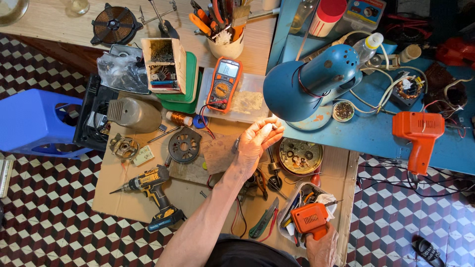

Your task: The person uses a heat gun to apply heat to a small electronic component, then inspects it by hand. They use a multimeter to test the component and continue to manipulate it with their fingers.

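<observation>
Leftmost, a blue plastic stool (34,121) is seen on the checkered floor (44,198), beside a sheet of cardboard (128,198) on which a yellow-and-black cordless drill (151,190) is laid. Just above it, a dark round perforated disc (184,145) and a small brass-coloured motor part (123,147) are set apart. Further up, an orange multimeter (223,84) is rested on a clear plastic box (250,101) on the wooden desk (59,24).

Near the middle, the left hand (257,141) is raised over the cardboard, its fingers closed around a small pale object (267,129) pinched at the fingertips; what that object is cannot be told. It is held just below the shade of a blue desk lamp (309,84).

Lower right, the right hand (321,247) is closed on the grip of an orange soldering gun (309,220), held over a clear tray of tools (297,207). A 2nd orange soldering gun (418,136) is laid on the blue desk (376,138) at the right.
</observation>
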